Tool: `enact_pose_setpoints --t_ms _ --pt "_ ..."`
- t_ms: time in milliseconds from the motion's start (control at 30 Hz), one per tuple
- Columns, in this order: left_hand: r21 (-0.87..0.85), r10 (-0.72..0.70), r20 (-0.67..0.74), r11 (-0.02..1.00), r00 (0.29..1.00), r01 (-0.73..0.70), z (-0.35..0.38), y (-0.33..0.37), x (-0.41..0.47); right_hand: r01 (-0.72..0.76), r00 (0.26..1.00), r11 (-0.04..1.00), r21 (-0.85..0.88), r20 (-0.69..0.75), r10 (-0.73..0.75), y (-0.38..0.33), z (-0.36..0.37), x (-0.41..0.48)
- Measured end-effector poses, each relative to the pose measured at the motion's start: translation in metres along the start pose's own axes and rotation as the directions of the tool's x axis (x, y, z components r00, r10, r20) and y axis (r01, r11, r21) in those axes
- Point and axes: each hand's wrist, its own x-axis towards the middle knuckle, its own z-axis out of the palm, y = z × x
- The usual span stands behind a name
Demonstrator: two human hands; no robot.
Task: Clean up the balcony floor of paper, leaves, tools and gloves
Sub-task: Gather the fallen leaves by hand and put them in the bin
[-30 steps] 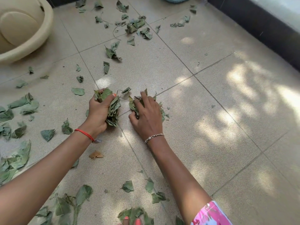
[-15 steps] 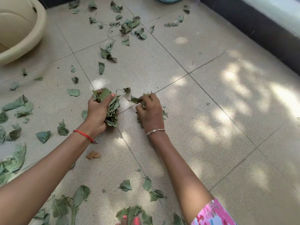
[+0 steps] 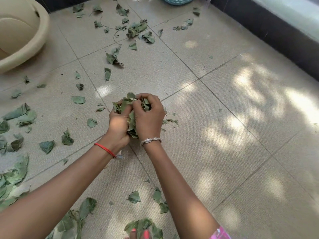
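Around you, loose leaves point(image 3: 107, 74) litter the tiles point(image 3: 224, 135), with a beige tub point(image 3: 39, 42) at upper left. At frame centre, your left hand point(image 3: 119, 125) and right hand point(image 3: 149, 118) curl tightly round one bunch of leaves point(image 3: 124, 104).

Beige plastic tub point(image 3: 20, 49) stands at upper left, cropped. Teal perforated basket point(image 3: 176, 0) sits at the top edge. Dark skirting point(image 3: 276, 35) runs along the right, under a pale ledge point(image 3: 293, 12).
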Motion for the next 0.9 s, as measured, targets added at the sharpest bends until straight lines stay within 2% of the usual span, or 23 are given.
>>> enact_pose_setpoints --t_ms 67,167,333,500,600,667,733,833,900 --pt "-0.03 -0.073 0.03 0.997 0.997 0.073 -0.003 0.001 0.002 0.108 0.994 0.988 -0.108 0.016 -0.107 0.007 0.005 -0.001" --pt "-0.018 -0.128 0.091 0.991 0.987 0.131 -0.005 0.005 0.003 0.206 0.976 0.946 -0.25 0.12 -0.181 0.023 0.012 -0.003" --pt "-0.001 -0.102 0.157 0.995 0.982 0.104 0.008 0.013 -0.011 0.295 0.954 0.881 -0.37 0.16 -0.252 0.034 0.016 -0.007" --pt "-0.023 -0.081 0.24 0.996 0.967 0.089 0.008 0.013 -0.014 0.271 0.959 0.877 -0.396 0.194 -0.208 0.029 0.016 -0.009" --pt "-0.077 -0.18 0.286 0.975 0.941 0.21 -0.007 0.008 -0.001 0.251 0.951 0.863 -0.438 0.28 -0.134 0.025 0.016 -0.01" --pt "-0.126 -0.241 0.255 0.952 0.937 0.279 -0.017 0.009 0.005 0.229 0.934 0.872 -0.433 0.351 -0.071 0.024 0.017 -0.011" --pt "-0.129 -0.222 0.251 0.957 0.942 0.26 -0.022 0.005 0.008 0.177 0.916 0.905 -0.388 0.4 -0.008 0.022 0.018 -0.01" --pt "-0.056 -0.146 0.17 0.986 0.975 0.157 -0.02 0.005 0.007 0.033 0.903 0.972 -0.234 0.425 0.072 0.017 0.018 -0.006" --pt "-0.041 -0.162 0.141 0.985 0.977 0.169 -0.02 0.007 0.006 -0.05 0.886 0.99 -0.132 0.451 0.105 0.008 0.015 -0.005"
